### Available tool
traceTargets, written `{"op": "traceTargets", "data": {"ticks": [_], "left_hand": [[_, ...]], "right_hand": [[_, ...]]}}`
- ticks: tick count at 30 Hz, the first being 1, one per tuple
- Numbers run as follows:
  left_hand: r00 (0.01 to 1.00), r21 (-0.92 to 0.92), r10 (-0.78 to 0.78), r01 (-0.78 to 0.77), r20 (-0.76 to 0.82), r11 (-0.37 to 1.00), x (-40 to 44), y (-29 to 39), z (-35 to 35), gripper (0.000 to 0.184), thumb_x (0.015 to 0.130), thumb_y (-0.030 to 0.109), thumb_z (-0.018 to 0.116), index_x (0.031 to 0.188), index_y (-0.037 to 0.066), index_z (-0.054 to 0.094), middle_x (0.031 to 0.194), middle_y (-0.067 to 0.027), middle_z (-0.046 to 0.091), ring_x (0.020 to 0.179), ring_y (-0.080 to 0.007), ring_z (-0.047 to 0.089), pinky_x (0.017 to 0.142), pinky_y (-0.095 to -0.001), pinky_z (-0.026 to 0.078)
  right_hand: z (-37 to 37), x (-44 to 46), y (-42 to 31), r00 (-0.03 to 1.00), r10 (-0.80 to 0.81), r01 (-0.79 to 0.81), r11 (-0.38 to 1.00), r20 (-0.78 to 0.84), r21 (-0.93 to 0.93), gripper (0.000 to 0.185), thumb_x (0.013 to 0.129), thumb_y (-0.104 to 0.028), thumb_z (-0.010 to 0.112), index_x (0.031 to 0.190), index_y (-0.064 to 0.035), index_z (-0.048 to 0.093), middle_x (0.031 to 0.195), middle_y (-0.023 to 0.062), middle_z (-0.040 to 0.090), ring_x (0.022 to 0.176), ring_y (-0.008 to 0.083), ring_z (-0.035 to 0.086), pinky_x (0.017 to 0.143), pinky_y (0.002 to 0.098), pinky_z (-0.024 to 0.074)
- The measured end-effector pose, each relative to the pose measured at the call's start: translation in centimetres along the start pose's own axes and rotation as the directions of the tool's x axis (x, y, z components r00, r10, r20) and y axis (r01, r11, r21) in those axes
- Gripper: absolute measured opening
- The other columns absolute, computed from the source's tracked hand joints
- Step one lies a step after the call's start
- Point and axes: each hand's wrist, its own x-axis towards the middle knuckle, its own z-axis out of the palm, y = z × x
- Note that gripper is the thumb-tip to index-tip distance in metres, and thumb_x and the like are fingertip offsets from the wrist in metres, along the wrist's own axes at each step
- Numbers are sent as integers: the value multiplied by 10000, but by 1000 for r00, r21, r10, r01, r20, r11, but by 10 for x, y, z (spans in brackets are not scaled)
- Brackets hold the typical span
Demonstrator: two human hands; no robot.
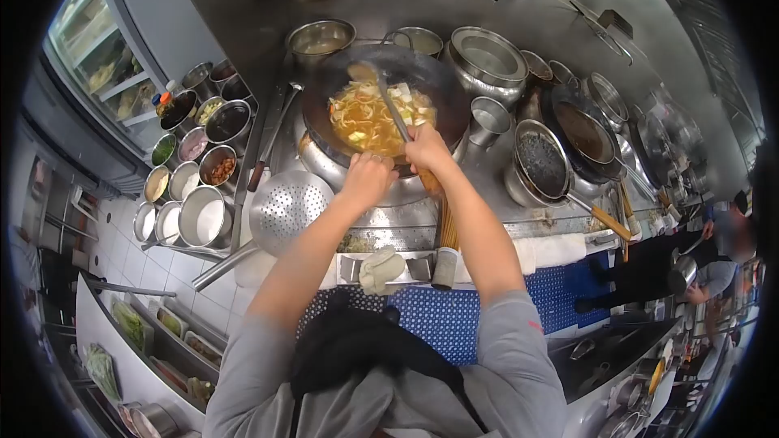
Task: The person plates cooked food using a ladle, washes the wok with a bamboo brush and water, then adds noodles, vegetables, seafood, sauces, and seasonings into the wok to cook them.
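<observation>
A large dark wok (320, 81) sits on the burner in front of me, holding noodles (369, 118) in orange-brown broth with pale chunks. My right hand (428, 150) is closed around the handle of a ladle (391, 105). The ladle's bowl lies over the far part of the noodles, and its wooden end comes out below my hand. At the wok's near rim, my left hand (370, 180) is closed with curled fingers, gripping the edge. Left of my forearm rests a perforated metal strainer (290, 212), its handle pointing toward me.
Several ingredient pots (207, 215) stand at the left. Metal bowls (320, 39) line the back of the stove. A mesh strainer (541, 161) lies on a pot at the right. A bamboo brush (448, 231) and a folded cloth (380, 269) are at the front edge. Another person (714, 276) stands far right.
</observation>
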Motion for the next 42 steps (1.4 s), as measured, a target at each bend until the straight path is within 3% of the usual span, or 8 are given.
{"op": "traceTargets", "data": {"ticks": [5, 9, 12, 16, 22, 32, 39, 42], "left_hand": [[996, -85, -7, 15, 90, 996, 10, -12, 14, 220, 888, 227, 633, 864, 16, 694, 790, -224, 681, 823, -394, 665, 794, -497, 483], [991, -110, -67, 79, 113, 991, 13, 9, -22, 267, 890, 256, 635, 852, -1, 696, 793, -240, 689, 796, -400, 683, 798, -508, 506], [990, -164, -62, 83, 128, 983, 13, 3, -22, 267, 891, 256, 633, 842, 4, 708, 786, -229, 689, 792, -401, 680, 789, -502, 504], [998, -157, -25, 34, 56, 987, 5, -14, 9, 261, 894, 252, 632, 828, 9, 699, 785, -226, 683, 802, -405, 667, 793, -505, 483], [996, -174, -17, 33, 91, 984, 9, -19, 5, 248, 888, 241, 634, 810, 10, 679, 794, -215, 684, 814, -397, 663, 799, -506, 470], [986, -208, -52, 85, 161, 974, 7, -21, 4, 212, 867, 233, 665, 908, 28, 698, 865, -211, 696, 912, -379, 656, 847, -489, 459], [937, -507, -65, -126, -343, 852, -50, -5, -40, 309, 815, 147, 716, 1089, 21, 649, 1074, -144, 611, 1056, -337, 578, 925, -453, 453], [987, -687, -95, -23, -133, 726, -108, -18, -59, 280, 823, 113, 714, 1081, 18, 659, 1048, -130, 611, 968, -289, 615, 837, -386, 498]], "right_hand": [[-7, -70, 13, 987, 12, -36, 989, 162, 141, 221, 791, -63, 644, 990, 19, 694, 622, 128, 645, 483, 213, 644, 495, 363, 516], [-32, -120, 8, 995, 32, -26, 998, 96, -63, 159, 837, -63, 631, 963, 33, 653, 588, 50, 564, 417, 135, 528, 391, 307, 430], [-29, -113, 2, 990, 139, -144, 976, -38, -166, 242, 809, -75, 630, 1021, 35, 670, 641, 145, 649, 501, 208, 653, 525, 381, 523], [1, -63, 8, 984, 152, -132, 972, -89, 195, 113, 856, -91, 636, 886, 18, 640, 627, 89, 621, 465, 172, 594, 466, 332, 486], [7, -56, -12, 907, 322, -413, 542, 273, 732, 89, 947, -154, 611, 903, -79, 596, 658, -18, 570, 473, 56, 487, 404, 233, 368], [2, -97, 17, 981, 193, -187, 972, -27, 142, 77, 910, -86, 642, 971, -40, 637, 659, 13, 583, 442, 109, 515, 385, 294, 411], [47, -97, -2, 916, 308, -346, 274, 259, 897, 254, 911, -80, 642, 1133, -2, 548, 646, 21, 588, 459, 118, 537, 381, 269, 425], [40, -107, -8, 967, 199, -256, 748, 161, 612, 305, 919, -140, 634, 1189, -7, 585, 691, 22, 614, 535, 101, 571, 397, 254, 411]]}}
